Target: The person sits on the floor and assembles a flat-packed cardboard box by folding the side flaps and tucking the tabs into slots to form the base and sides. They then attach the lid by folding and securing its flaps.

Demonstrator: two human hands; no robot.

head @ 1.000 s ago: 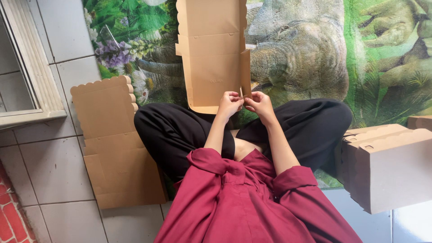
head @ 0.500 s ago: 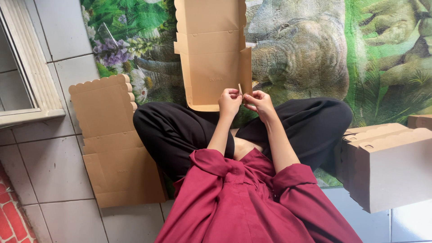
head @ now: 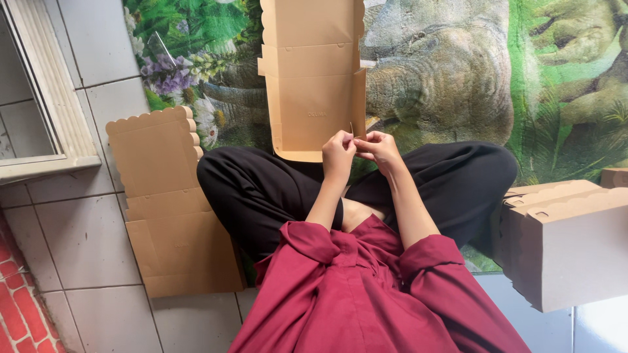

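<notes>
Fingertips of left hand (head: 338, 149) and right hand (head: 378, 145) pinched shut together on the near right corner flap of the flat cardboard box blank (head: 313, 78), lying just beyond the crossed knees on the printed mat (head: 451, 72); probably light, stiff, creasable, best gripped along edges.

Single head-worn view, steeply downward and close over the wearer's lap, tiled floor (head: 98, 235) below.

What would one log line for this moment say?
left hand: pinching box flap edge | right hand: pinching same edge | flat cardboard box: on lap | folded boxes: beside right knee
</notes>
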